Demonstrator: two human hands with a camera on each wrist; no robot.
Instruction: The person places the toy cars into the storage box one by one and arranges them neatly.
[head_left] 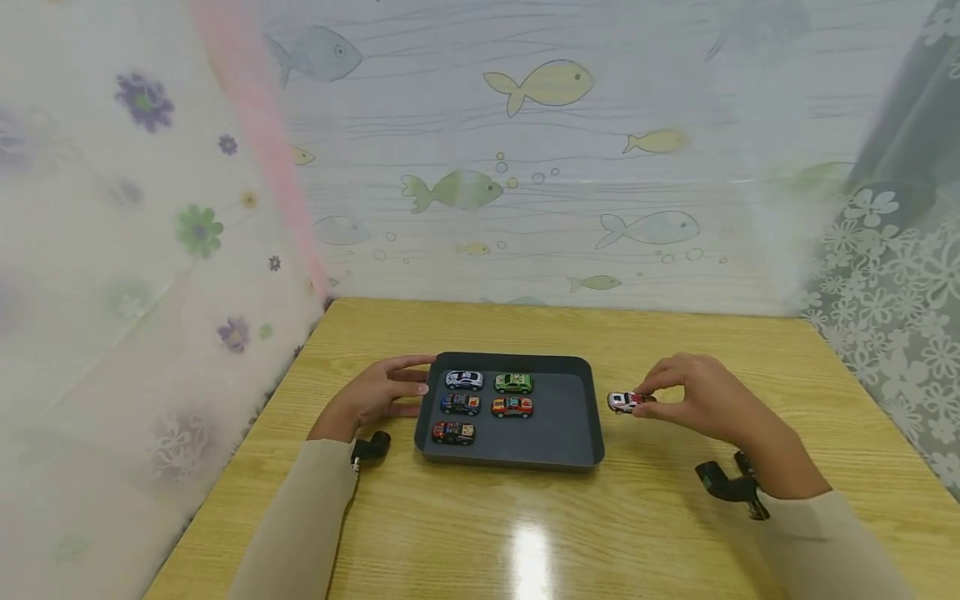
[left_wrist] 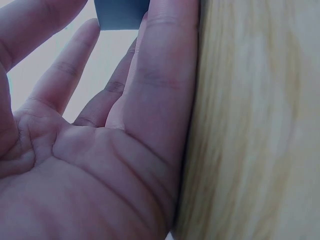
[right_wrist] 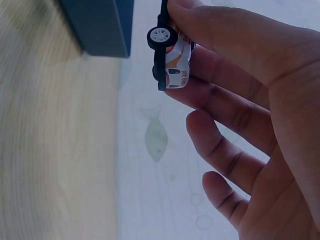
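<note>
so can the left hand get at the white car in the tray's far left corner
Probably yes: the left grip is at the tray, close to the white car; nothing covers the car, and only the tray's left wall stands between.

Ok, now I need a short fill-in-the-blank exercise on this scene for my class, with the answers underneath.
1. The tray holds ____ toy cars.
2. The white-and-red car that the right hand pinches is ____ (inside/outside) the tray.
3. The left hand is at the tray's ____ (left/right) side.
4. The backdrop shows bubbles and ____.

Missing words: five; outside; left; fish.
</note>
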